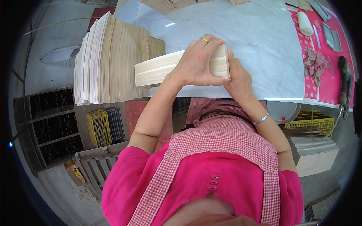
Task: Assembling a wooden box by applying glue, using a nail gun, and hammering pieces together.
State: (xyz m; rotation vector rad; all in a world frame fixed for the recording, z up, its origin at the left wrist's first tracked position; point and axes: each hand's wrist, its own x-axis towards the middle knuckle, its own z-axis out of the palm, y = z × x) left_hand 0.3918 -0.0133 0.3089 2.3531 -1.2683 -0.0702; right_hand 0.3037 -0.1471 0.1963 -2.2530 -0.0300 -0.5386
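A row of pale boards [109, 60] stands on edge at the left of the marbled desk [269, 41], with a rough wooden block [153, 48] against it, crowding the left end of the pale wooden piece [158, 69]. This piece lies across the front of the desk, held by both hands: the left hand [200, 62] spans its width, fingers and thumb spread wide over opposite edges, while the right hand [237, 77] has bent fingers against the right end. At the far right, a pink patterned cloth [327, 90] carries a crumpled rag [316, 64] and a dark tool [344, 75]. More boards [166, 4] are cut off at the top; whether the held piece is one board or several is hard to tell, and the right fingertips are partly hidden. A white bottle [304, 23] is opaque, its contents unseen. Below desk level, a yellow crate [98, 128] stands beside a dark blue crate [115, 124], their insides hard to make out.
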